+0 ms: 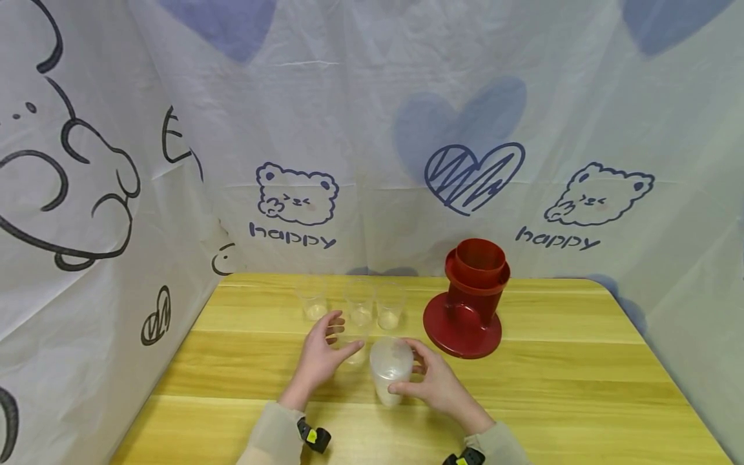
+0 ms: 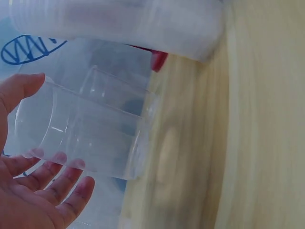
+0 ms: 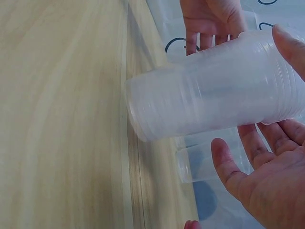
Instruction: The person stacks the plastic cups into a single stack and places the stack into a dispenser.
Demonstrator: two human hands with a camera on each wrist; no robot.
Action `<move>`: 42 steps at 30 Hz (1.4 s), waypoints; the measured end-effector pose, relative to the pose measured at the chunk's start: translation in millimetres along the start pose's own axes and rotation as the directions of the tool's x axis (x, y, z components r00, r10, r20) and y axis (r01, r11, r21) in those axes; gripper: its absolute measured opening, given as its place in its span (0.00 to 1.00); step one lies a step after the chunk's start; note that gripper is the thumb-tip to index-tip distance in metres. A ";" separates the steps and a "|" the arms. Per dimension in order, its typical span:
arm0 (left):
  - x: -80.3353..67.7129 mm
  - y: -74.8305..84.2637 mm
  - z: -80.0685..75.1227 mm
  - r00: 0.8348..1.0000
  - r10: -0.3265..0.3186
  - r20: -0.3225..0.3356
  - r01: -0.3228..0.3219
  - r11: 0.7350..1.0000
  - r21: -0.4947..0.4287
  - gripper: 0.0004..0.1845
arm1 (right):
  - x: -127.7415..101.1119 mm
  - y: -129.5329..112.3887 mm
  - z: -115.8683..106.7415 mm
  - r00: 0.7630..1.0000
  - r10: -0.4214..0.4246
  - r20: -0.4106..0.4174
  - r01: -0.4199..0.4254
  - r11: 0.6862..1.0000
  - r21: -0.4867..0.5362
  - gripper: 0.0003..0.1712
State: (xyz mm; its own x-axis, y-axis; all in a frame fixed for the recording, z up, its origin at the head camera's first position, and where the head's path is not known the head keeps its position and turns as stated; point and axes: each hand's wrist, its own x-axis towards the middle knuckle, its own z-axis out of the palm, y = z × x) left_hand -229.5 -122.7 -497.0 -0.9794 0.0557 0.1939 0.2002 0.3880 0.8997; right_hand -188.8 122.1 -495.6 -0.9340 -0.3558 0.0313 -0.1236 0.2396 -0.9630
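**Two hands, a cup stack and a single cup on a yellow table**

Nearest the person, the right hand curls its fingers and thumb round a stack of clear plastic cups, tilted so the open rims face back toward the person and the closed bottom leans down toward the table. In the right wrist view the stack lies nearly on its side, the thumb over it and the fingers beneath.

Just to the left of that hand, the left hand holds a single clear cup, thumb on one side of it and fingers on the other. The left wrist view shows this cup held at its rim end, fingertips pressed lightly on the wall; whether its base touches the table is hard to tell through the clear plastic. The two hands sit close together, the stack just beside the single cup.

Beyond the left hand stand three more clear cups in a row, upright, each apart from its neighbour.

Beyond the right hand and off to its right stands a red cup dispenser on a round base.

Behind everything hangs a white cloth backdrop printed with bears, hearts and the word "happy".
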 end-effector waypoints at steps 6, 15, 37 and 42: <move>-7.5 7.7 -7.7 0.999 -0.010 -0.035 0.007 0.998 -0.070 0.40 | 0.1 -0.1 0.6 1.000 0.018 -0.011 -0.018 1.000 0.004 0.46; -14.9 24.7 -22.2 0.998 0.018 -0.068 -0.027 0.990 -0.135 0.38 | -0.4 -0.6 0.8 1.000 0.006 -0.012 -0.006 1.000 0.009 0.47; -20.0 61.1 -34.9 0.976 0.209 -0.069 -0.219 0.953 -0.209 0.32 | 0.2 -0.5 0.9 1.000 0.016 -0.014 -0.016 1.000 0.017 0.46; -23.2 71.5 -30.6 0.958 0.283 -0.054 -0.288 0.931 -0.225 0.31 | 0.3 0.1 1.4 1.000 0.003 -0.013 -0.003 1.000 0.021 0.46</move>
State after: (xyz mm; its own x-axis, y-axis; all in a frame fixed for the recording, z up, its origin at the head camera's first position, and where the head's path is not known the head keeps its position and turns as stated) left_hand -191.8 -124.3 -425.3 -0.8799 0.1133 0.4614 0.4738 0.1380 0.8697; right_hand -188.7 120.8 -496.1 -0.9389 -0.3428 0.0316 -0.1136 0.2220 -0.9684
